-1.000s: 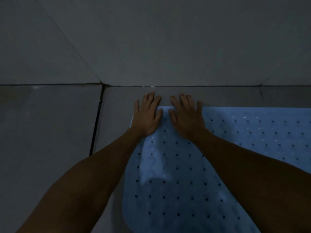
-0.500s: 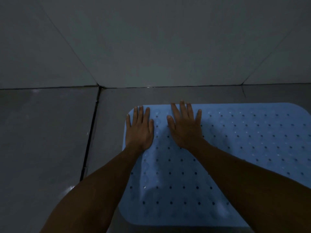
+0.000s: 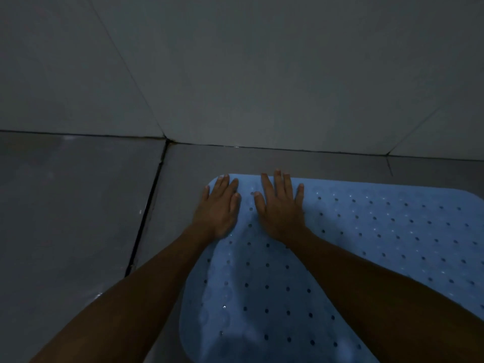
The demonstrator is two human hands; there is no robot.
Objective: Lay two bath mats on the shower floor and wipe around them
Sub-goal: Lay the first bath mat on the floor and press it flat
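A light blue bath mat (image 3: 379, 237) dotted with small holes lies flat on the grey tiled shower floor (image 3: 73, 205). My left hand (image 3: 218, 205) rests palm down on the mat's far left corner, fingers spread. My right hand (image 3: 281, 205) lies flat beside it, a little to the right, with its fingertips at the mat's far edge. Neither hand holds anything. Only one mat is in view, and my forearms cover part of it.
A grey tiled wall (image 3: 262, 74) rises just beyond the mat's far edge. A dark grout joint (image 3: 146, 213) runs along the floor left of the mat. The light is dim.
Both hands slid back and apart on the mat half a second ago, then came closer together toward the far left corner. The view shifted slightly.
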